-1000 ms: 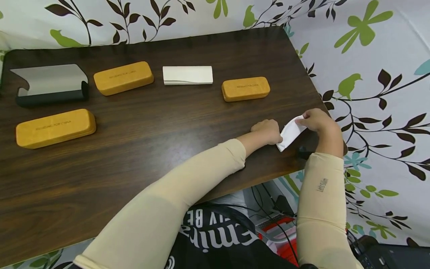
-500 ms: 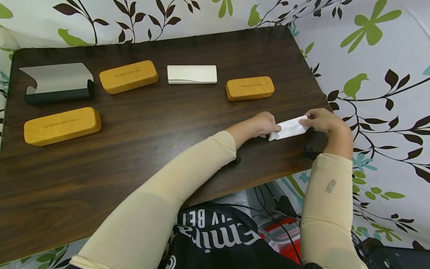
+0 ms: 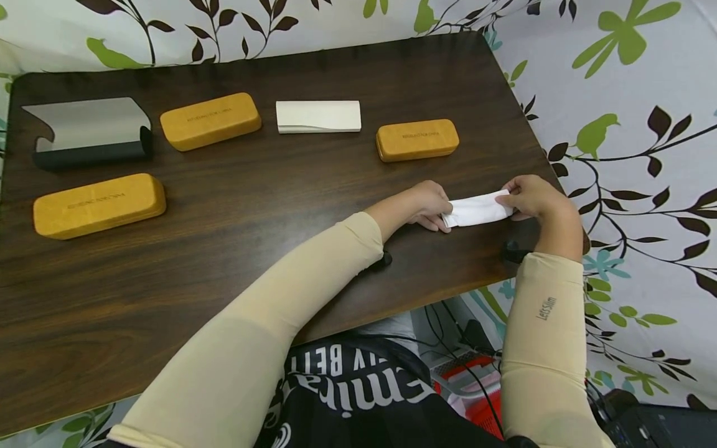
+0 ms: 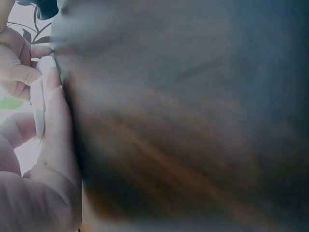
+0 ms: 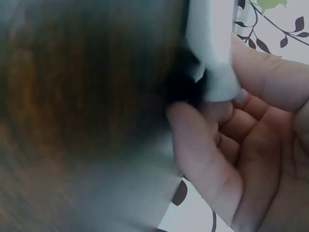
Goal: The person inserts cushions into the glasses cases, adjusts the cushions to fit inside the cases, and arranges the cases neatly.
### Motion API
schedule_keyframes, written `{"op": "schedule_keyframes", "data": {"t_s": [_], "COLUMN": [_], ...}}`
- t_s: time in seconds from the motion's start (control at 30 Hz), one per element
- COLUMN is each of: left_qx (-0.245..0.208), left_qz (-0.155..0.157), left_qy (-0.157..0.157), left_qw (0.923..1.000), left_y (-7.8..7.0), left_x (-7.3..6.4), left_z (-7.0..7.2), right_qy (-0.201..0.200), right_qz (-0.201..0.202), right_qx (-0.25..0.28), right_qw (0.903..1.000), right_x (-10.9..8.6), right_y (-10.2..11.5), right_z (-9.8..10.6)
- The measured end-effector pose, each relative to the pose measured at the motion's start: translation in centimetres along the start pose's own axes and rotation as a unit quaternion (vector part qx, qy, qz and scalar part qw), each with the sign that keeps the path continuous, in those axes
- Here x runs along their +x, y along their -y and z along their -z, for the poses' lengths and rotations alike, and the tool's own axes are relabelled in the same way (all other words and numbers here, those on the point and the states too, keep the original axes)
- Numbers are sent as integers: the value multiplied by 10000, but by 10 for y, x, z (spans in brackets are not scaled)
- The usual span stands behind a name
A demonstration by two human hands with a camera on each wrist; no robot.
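My left hand (image 3: 430,205) pinches the left end of a folded white cloth (image 3: 478,210), a narrow strip held over the table near its right front corner. At the strip's other end, my right hand (image 3: 536,198) grips it between thumb and fingers. Seen from the left wrist, the cloth (image 4: 38,104) stands edge-on between the thumb and fingers of the left hand (image 4: 50,179), with part of the right hand (image 4: 17,63) beyond. In the right wrist view the cloth (image 5: 212,43) meets the thumb of the right hand (image 5: 251,140).
Yellow glasses cases (image 3: 417,140), (image 3: 210,121), (image 3: 99,206) lie closed on the dark wooden table (image 3: 252,205). Between two of them is a flat white folded case (image 3: 318,117). An opened dark green case (image 3: 89,134) stands back left. Cables (image 3: 448,323) hang below the front edge.
The cloth has swung from a steep slant to nearly level. My left hand has moved left and slightly away from me, with its fingers now spread under the cloth's end; the right hand keeps its grip.
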State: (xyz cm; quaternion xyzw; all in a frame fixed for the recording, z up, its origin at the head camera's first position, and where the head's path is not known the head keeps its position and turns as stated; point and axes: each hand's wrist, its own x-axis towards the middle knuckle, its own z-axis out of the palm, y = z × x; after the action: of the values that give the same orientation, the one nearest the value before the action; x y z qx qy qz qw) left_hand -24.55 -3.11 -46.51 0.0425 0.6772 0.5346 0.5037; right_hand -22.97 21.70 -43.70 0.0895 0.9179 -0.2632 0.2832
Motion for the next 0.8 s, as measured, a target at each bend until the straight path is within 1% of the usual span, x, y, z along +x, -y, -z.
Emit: {"op": "schedule_keyframes", "data": {"t_s": [0.07, 0.17, 0.23, 0.3, 0.4, 0.6, 0.7, 0.8], "left_qx": [-216, -686, -993, -1219, -1423, -1689, -1781, -1921], "left_qz": [54, 185, 267, 357, 457, 525, 471, 396], "left_qy": [102, 266, 371, 456, 555, 651, 738, 849], "left_qw": [9997, 9971, 9940, 9909, 9872, 9821, 9801, 9769], "left_y": [0, 2, 4, 5, 8, 16, 21, 27], "left_x": [-1, -1, -1, -1, -3, -8, -14, -22], "left_z": [3, 8, 11, 14, 18, 29, 36, 45], "right_qy": [50, 96, 173, 269, 435, 621, 750, 849], "right_qz": [60, 170, 214, 168, 74, 80, 142, 213], "right_qx": [73, 89, 252, 503, 887, 1148, 1207, 1068], "right_qw": [9999, 9998, 9993, 9982, 9951, 9914, 9897, 9904], "right_x": [0, -1, 0, 0, 0, -2, -2, -3], "right_y": [0, -1, -2, -4, -3, 3, 10, 17], "right_z": [0, 2, 2, 2, 1, -1, -3, -3]}}
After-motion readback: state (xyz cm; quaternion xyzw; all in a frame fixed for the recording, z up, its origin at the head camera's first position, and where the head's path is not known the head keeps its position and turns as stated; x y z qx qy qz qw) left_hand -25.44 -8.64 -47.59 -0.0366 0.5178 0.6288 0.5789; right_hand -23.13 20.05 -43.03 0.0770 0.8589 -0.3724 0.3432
